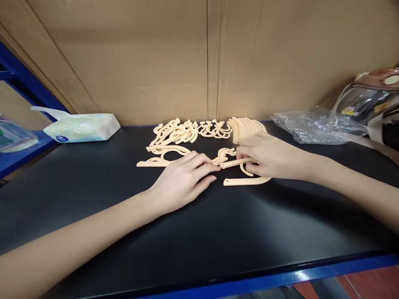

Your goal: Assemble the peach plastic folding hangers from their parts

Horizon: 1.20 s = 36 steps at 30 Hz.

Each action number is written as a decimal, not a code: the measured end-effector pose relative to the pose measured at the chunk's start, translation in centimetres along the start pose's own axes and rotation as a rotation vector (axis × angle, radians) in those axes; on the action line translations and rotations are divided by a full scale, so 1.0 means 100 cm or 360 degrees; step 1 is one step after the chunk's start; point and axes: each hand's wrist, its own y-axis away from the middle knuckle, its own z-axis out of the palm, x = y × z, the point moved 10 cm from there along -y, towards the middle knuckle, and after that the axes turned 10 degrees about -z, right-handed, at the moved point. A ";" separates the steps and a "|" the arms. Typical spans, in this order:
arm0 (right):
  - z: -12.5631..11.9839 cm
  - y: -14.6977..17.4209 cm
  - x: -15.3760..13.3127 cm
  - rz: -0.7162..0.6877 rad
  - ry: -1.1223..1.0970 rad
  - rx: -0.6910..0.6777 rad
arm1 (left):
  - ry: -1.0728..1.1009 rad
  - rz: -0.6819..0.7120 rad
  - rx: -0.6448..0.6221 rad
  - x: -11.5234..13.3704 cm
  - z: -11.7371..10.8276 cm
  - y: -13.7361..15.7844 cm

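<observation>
My right hand pinches a beige plastic hanger arm, a flat strip with a small hole at its end. My left hand lies palm down with fingers stretched apart, its fingertips close to the left end of that strip. Between both hands sits a beige hook piece, partly hidden by the left fingers. Another curved hanger arm rests on the table just below my right hand. Left of my left hand are more beige hanger pieces, partly covered by it.
Along the back of the black table lie a pile of hanger parts, several hooks and a row of hanger arms. A tissue pack is at left; crumpled clear plastic and a clear bottle are at right.
</observation>
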 end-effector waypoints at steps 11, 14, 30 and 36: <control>-0.015 0.013 0.010 0.0070 0.0214 0.0118 | -0.0209 -0.0096 0.0059 -0.007 0.000 -0.002; -0.017 0.009 0.014 0.0133 0.0208 0.0294 | -0.0216 -0.0096 0.0076 -0.009 -0.001 -0.004; -0.002 0.008 0.038 0.0444 -0.0518 0.0587 | 0.0139 -0.0183 0.0101 -0.018 -0.003 -0.001; 0.001 0.006 0.035 0.0417 -0.1092 0.0577 | 0.0206 -0.0222 0.0041 -0.017 -0.001 -0.001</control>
